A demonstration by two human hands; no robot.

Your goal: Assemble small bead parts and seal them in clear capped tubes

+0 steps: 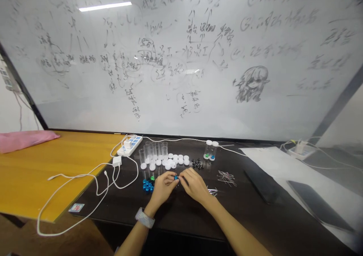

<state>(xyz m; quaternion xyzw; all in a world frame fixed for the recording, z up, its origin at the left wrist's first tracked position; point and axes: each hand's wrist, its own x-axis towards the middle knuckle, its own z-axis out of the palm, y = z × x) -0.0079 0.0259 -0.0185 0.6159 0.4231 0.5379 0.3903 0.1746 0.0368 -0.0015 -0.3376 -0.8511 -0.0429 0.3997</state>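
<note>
Blue ball (176,177) is up between both hands, over the dark counter (187,210), near its front middle. Left hand (163,188): grip closed on the ball, fingertips pinching it. Right hand (194,184): fingertips together right at the ball; can't tell if that grip has the ball or a small part on it. Just left of the left hand: cluster of blue balls (147,185), green ball (152,179) beside them. Behind the hands: white caps (180,160), upright clear tubes (154,150), small black parts (197,164). Right of the hands: thin pins (227,178). Farther back, two capped tubes (211,150) stand side by side, one green ball, one blue inside.
</note>
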